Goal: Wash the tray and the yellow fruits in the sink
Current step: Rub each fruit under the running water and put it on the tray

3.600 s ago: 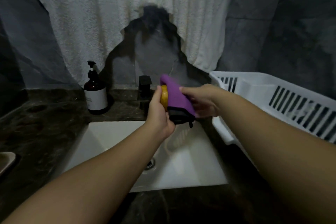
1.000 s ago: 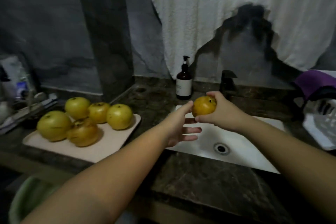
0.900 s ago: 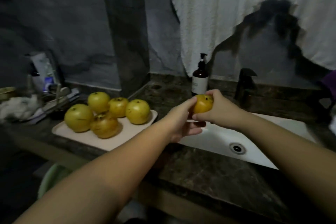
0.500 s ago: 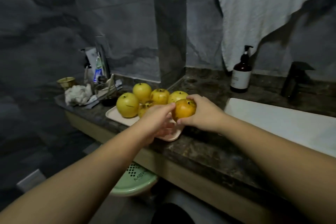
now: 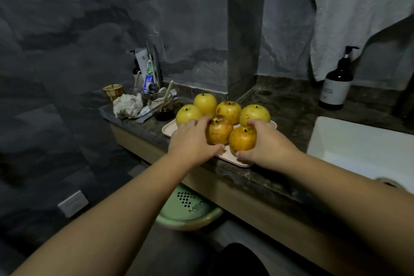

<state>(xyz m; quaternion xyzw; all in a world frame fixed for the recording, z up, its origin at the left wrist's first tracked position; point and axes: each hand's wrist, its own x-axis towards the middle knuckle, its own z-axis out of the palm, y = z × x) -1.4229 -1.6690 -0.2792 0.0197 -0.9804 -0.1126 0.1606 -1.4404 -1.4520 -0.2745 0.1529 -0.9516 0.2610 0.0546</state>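
Note:
A pale pink tray [image 5: 167, 130] lies on the dark counter left of the white sink [image 5: 358, 148]. Several yellow fruits stand on it. My right hand [image 5: 266, 144] is wrapped around an orange-yellow fruit [image 5: 242, 140] that rests on the tray's near right corner. My left hand [image 5: 192, 141] cups the side of a brown-spotted fruit [image 5: 218, 132] at the tray's front. Behind them stand three cleaner yellow fruits [image 5: 228, 111] and one more [image 5: 254, 114] at the right.
A brown soap pump bottle [image 5: 336, 87] stands at the wall behind the sink. Toiletries, a glass jar [image 5: 161, 105] and a crumpled cloth [image 5: 126, 105] crowd the counter's left end. A white towel [image 5: 358, 13] hangs above. A green basin [image 5: 190, 208] sits under the counter.
My view swung left from the sink to the tray. My right hand carried the orange-yellow fruit over and set it on the tray; my left hand reached onto the spotted fruit.

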